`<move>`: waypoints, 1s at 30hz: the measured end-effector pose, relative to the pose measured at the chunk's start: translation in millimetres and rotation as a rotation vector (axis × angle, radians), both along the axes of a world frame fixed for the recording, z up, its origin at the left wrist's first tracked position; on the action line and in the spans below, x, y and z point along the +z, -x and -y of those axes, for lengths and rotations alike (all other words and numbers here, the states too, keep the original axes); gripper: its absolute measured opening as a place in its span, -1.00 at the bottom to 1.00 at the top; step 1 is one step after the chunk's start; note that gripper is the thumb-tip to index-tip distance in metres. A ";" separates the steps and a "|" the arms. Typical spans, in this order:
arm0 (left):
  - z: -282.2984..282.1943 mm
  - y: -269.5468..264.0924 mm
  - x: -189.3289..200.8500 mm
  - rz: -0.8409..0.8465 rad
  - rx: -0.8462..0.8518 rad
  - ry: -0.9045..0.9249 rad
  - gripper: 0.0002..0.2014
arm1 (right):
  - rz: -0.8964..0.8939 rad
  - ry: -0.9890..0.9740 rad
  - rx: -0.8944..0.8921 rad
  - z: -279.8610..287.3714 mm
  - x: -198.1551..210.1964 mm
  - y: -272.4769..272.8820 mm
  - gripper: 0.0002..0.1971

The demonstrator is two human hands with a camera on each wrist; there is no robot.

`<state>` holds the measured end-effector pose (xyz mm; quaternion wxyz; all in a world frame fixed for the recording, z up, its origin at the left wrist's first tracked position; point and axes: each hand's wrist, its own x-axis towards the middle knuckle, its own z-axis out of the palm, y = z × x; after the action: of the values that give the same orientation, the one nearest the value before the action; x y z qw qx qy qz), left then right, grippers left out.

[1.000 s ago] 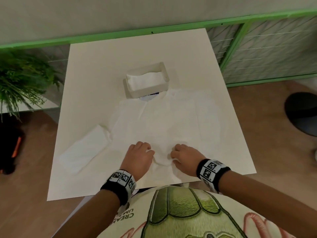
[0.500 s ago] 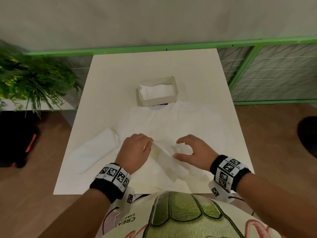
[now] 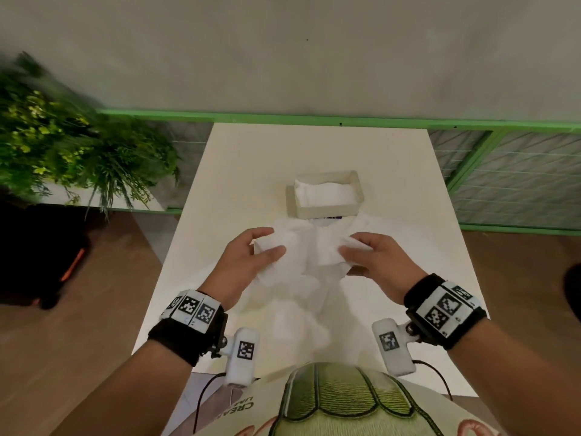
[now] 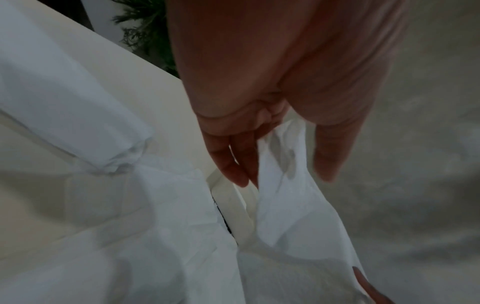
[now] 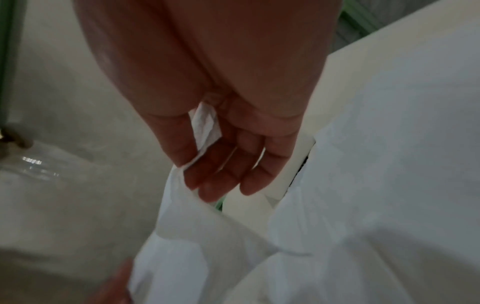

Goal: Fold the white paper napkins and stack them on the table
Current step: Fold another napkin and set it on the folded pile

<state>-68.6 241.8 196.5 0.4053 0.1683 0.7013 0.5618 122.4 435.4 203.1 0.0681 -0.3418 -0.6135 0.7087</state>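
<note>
Napkin [image 3: 301, 256] now lifted off table [image 3: 251, 158]

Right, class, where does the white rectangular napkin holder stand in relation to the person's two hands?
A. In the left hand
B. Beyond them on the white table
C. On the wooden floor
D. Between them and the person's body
B: the white rectangular napkin holder stands on the white table, beyond the left hand and right hand.
</note>
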 end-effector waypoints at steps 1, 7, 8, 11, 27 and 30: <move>4.4 6.0 -0.7 0.021 -0.009 -0.008 -0.46 | -0.015 0.060 -0.008 2.4 2.9 7.4 -0.78; 30.9 34.8 0.9 0.052 0.012 -0.036 -0.64 | -0.010 0.212 -0.040 20.6 4.2 44.6 -0.71; 35.4 38.6 1.5 0.066 0.020 -0.045 -0.65 | -0.011 0.202 -0.040 23.4 3.2 49.6 -0.73; 49.7 51.5 1.7 0.107 0.039 -0.045 -0.68 | -0.071 0.183 -0.074 33.6 6.6 62.2 -0.64; 91.1 76.8 16.0 -0.465 -0.286 0.108 -0.42 | 0.142 -0.666 0.193 67.4 11.0 94.1 -0.82; 94.4 74.8 23.5 -0.661 -0.304 0.162 -0.42 | 0.103 -0.750 0.299 79.4 25.2 104.3 -0.74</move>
<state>-143.4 147.4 220.0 0.2478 0.4104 0.8034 0.3532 18.1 356.0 228.3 0.0537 -0.2353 -0.8749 0.4198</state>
